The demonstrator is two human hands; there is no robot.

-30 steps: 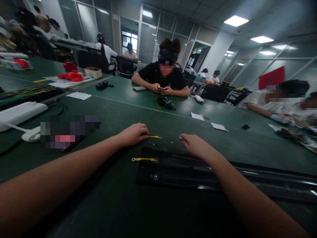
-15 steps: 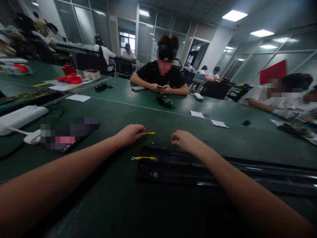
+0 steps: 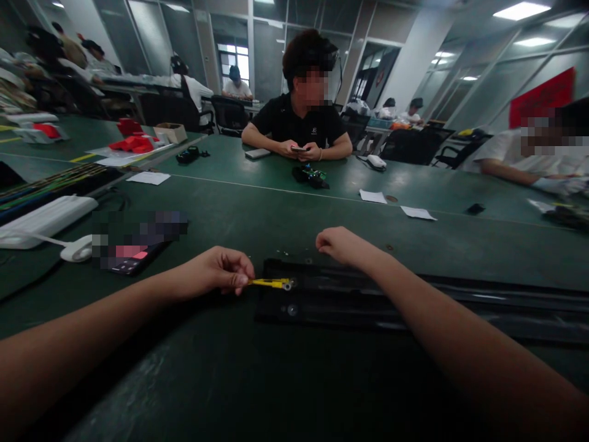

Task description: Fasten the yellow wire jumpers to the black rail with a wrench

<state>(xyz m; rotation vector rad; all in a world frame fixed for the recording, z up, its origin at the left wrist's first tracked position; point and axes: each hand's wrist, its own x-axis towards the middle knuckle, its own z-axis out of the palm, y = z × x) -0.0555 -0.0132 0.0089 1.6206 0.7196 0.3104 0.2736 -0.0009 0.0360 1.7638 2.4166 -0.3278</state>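
I see yellow wire (image 3: pixel 269 283) at the left end of a long black strip (image 3: pixel 350 298), close to the strip's far left corner. It looks like two bits side by side, but I cannot tell for sure. A metal ring (image 3: pixel 288 285) shows at the right end of the yellow. My left hand (image 3: pixel 230 273) pinches the other end between thumb and finger, just off the strip's left edge.

Nearer the strip's near edge sits a round bolt (image 3: pixel 292 310). My right hand (image 3: pixel 338 242) is past the strip's far edge, with its fingers curled in. I cannot tell if it has anything in it. Tiny bits (image 3: pixel 283 252) lie between the two hands on the green counter (image 3: pixel 221 362).

Toward the counter's left side are a dark phone (image 3: pixel 145 245) and a long white block (image 3: pixel 50 221). Farther off lie two paper slips (image 3: pixel 372 196) and a black part (image 3: pixel 310 177). By the far edge, a person in black (image 3: pixel 299 123) holds a phone too.
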